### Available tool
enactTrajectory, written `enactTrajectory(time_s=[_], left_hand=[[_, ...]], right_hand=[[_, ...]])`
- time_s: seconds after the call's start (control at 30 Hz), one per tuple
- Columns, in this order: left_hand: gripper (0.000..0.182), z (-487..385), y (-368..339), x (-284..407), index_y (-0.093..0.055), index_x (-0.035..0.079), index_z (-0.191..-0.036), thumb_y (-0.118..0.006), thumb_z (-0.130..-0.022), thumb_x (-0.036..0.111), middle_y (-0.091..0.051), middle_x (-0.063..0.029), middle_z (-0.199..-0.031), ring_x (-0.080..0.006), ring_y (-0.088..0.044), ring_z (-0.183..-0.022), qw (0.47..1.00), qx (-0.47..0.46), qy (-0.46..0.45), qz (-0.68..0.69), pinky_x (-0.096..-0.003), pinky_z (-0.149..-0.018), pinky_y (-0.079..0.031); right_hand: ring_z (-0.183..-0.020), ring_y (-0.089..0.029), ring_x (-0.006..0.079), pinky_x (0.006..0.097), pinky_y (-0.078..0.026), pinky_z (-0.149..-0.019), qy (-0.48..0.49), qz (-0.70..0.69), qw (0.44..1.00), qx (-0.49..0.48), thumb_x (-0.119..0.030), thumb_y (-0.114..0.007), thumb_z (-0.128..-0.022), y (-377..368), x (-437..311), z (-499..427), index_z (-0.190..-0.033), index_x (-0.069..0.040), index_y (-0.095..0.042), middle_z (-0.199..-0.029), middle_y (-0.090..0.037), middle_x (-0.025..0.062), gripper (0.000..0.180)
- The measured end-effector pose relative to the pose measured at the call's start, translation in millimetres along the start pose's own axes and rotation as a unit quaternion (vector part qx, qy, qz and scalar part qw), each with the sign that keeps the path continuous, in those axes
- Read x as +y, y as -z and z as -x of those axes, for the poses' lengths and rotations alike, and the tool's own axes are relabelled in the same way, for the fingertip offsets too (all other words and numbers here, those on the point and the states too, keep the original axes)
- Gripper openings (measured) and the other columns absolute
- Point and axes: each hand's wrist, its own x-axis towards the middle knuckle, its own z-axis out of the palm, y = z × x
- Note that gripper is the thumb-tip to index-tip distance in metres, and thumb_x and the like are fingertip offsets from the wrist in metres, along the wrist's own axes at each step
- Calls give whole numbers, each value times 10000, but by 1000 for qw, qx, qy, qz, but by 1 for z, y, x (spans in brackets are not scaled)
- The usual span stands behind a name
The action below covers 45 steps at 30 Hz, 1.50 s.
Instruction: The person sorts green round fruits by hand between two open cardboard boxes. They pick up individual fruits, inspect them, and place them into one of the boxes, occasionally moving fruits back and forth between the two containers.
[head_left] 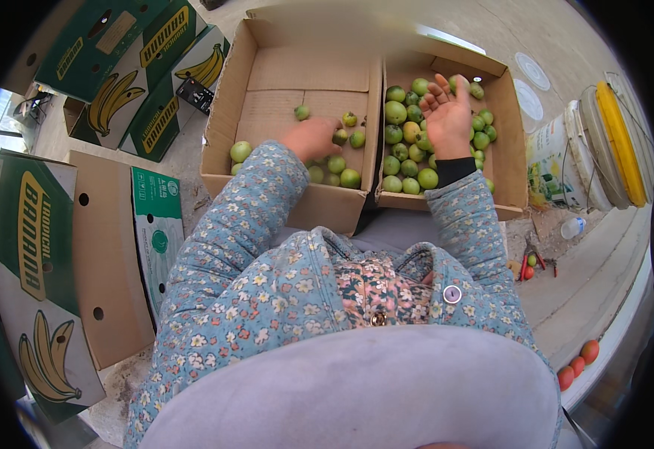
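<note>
Two open cardboard boxes stand side by side before me. Over the left box (282, 67) my left hand (314, 139) reaches down, its fingertips touching a dark green tomato (339, 137); whether it grips it is unclear. Around it lie several green tomatoes (350, 178), with one small one (302, 113) beyond the hand. The right box (509, 134) holds many green and yellowish tomatoes (395, 113). Above these my right hand (446, 120) is raised palm up, fingers spread and partly curled. A green tomato (458, 84) shows at its fingertips; I cannot tell whether the hand holds it.
Banana cartons (35, 224) stand at the left, a phone (195, 95) leaning near the upper ones. At the right are stacked buckets (557, 163), round lids (532, 71), a plastic bottle (573, 228) and red-handled pliers or pruners (523, 267). Red tomatoes (589, 352) lie on a ledge.
</note>
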Motion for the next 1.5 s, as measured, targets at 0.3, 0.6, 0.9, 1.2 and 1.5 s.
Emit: enactTrajectory(time_s=[0.3,0.6,0.9,1.2,1.5], left_hand=[[399,-10,23,1,-650,20,-1050,-641,-913,394,-679,-67,-827,-145,-640,-732,908,61,86,405,-283,-696,-514],[349,4,46,34,-650,23,-1029,-608,-951,360,-628,6,-822,-63,-565,-736,870,62,-19,489,-225,-698,-475],[363,15,15,-15,-650,65,-1060,-749,-755,235,-685,-145,-903,-310,-653,-843,999,-46,10,7,-408,-756,-519],[420,0,19,-17,-588,15,-1161,-734,-834,236,-671,-94,-982,-198,-646,-904,937,39,84,337,-324,-795,-519],[381,14,46,29,-542,0,-1215,-656,-927,222,-638,-69,-1063,-132,-625,-968,828,57,9,557,-269,-850,-515]], right_hand=[[-721,-530,145,281,-465,-692,104,284,938,-172,-257,-592,-943,-19,4,20,-1187,-49,-610,-845,-611,14,321],[-751,-593,217,321,-477,-675,423,565,631,-322,-218,-718,-823,-36,16,38,-1156,-112,-643,-855,-648,87,358],[-662,-525,125,262,-445,-650,58,24,998,13,-550,-371,-991,-3,-1,2,-1087,0,-621,-772,-631,43,612],[-733,-516,73,215,-436,-732,44,196,965,-170,-312,-513,-990,-18,0,16,-1191,-6,-606,-834,-608,-10,378],[-734,-546,151,281,-464,-709,283,540,703,-366,-162,-740,-774,-32,15,40,-1239,-180,-637,-842,-603,17,476]])
